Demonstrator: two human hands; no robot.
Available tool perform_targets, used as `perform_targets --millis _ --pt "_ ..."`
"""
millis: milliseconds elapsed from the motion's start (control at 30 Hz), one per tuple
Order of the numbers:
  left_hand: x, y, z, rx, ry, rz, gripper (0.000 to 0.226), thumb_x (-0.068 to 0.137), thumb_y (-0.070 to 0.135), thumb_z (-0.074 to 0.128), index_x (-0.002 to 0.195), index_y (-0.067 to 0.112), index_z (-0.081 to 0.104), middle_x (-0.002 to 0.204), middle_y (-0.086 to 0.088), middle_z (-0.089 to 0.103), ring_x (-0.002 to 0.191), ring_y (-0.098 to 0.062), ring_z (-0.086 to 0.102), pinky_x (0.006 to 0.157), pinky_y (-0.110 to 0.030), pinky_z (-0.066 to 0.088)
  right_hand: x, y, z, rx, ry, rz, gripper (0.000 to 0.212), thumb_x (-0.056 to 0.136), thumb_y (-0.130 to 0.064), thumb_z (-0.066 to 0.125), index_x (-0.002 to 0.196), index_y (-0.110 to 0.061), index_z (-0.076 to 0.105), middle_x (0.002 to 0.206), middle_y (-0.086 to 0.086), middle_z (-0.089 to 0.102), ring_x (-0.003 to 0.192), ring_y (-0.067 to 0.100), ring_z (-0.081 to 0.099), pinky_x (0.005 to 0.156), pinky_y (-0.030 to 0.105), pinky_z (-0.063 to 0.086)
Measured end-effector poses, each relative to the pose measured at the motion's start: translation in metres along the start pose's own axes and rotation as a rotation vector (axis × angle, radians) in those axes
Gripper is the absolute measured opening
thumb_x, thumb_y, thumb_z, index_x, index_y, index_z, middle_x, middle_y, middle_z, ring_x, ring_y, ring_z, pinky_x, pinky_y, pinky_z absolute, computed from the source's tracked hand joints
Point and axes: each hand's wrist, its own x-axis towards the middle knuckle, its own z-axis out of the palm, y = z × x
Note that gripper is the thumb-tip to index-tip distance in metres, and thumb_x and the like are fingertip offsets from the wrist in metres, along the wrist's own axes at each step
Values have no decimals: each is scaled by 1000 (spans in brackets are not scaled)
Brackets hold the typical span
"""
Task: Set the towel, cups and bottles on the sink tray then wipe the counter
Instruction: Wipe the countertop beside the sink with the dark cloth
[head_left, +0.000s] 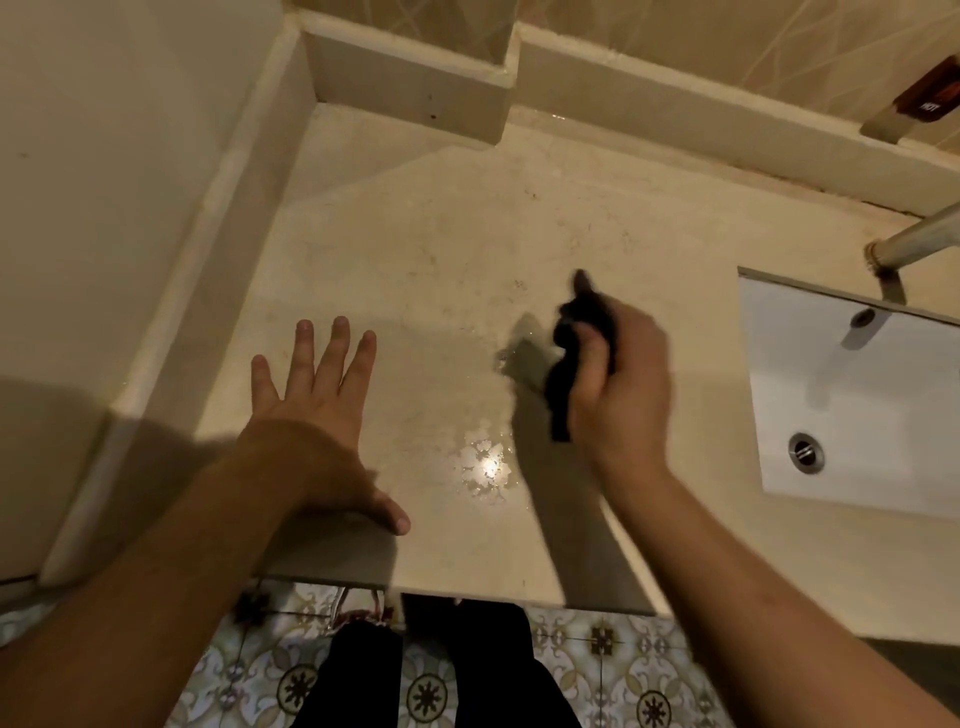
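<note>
My right hand (621, 379) is closed around a small black cloth (571, 353), held just above the beige stone counter (441, 249), a little left of the sink. The cloth is blurred and bunched in my fist. My left hand (317, 415) lies flat on the counter near its front edge, fingers spread, holding nothing. A wet, shiny patch (485, 465) sits on the counter between my two hands. No towel, cups, bottles or tray are in view.
A white rectangular sink (852, 395) with a metal drain (806, 452) is set into the counter at the right. A chrome tap spout (914, 239) reaches over it. A raised ledge (410, 78) runs along the back wall. Patterned floor tiles (597, 675) lie below the counter's edge.
</note>
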Motion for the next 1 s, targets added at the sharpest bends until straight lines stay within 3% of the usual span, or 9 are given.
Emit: perform_targets --millis 67,200,367,467,567,633,767,900,1000 --pt "-3 -5 1 1 -8 -26 179 1 101 51 120 30 -63 132 2 -67 131 -31 -54 112 -63 -18 -20 -31 33 18 -230 -124 31 90 -8 56 117 -5 69 114 11 70 104 29 61 95 40 44" --pt "-6 -13 7 12 -5 -64 177 13 100 58 122 28 -62 139 -1 -62 135 -31 -50 116 -62 -15 -81 -55 80 -165 -571 -191 47 96 -19 54 143 -16 50 139 13 55 121 32 47 100 43 41" --pt "-6 -15 10 -7 11 -44 176 5 104 49 120 32 -62 137 3 -64 134 -28 -52 113 -58 -22 -80 -22 78 -231 -519 -247 41 89 -19 63 131 -19 59 130 11 59 108 30 48 87 44 44" --pt "-6 -15 8 -21 8 -23 177 2 104 47 124 33 -60 138 2 -63 132 -28 -53 109 -56 -25 -59 17 44 -390 -371 -70 38 93 -32 46 126 -23 62 126 7 64 107 29 45 82 41 38" --pt "-8 -12 3 -24 -1 -19 177 5 102 53 125 34 -59 138 1 -63 131 -29 -54 109 -57 -25 -28 51 5 -572 -305 84 32 98 -26 47 125 -23 63 121 8 66 103 35 50 78 40 36" --pt "-8 -7 0 -31 16 6 176 9 100 56 127 35 -57 138 4 -63 131 -27 -55 113 -59 -23 -13 54 -7 -409 -294 120 30 101 -19 46 126 -18 63 119 4 67 103 30 56 84 40 45" --pt "-3 6 -6 -48 59 107 173 13 104 51 133 35 -52 140 6 -62 131 -24 -55 112 -57 -25 -5 17 -4 126 -247 309 18 103 -27 47 118 -32 57 100 -26 62 91 -10 60 74 5 45" --pt "5 14 -6 -32 95 148 171 17 104 51 138 34 -47 144 3 -58 133 -26 -53 114 -61 -22 -9 -2 8 518 -436 597 18 98 -42 51 110 -36 61 104 -8 72 96 5 70 82 27 57" --pt "8 15 -4 -23 89 136 172 15 105 50 137 34 -48 145 2 -57 133 -27 -53 114 -63 -20 -15 2 13 216 -475 438 27 101 -31 53 124 -21 61 116 -4 69 109 14 64 89 24 50"
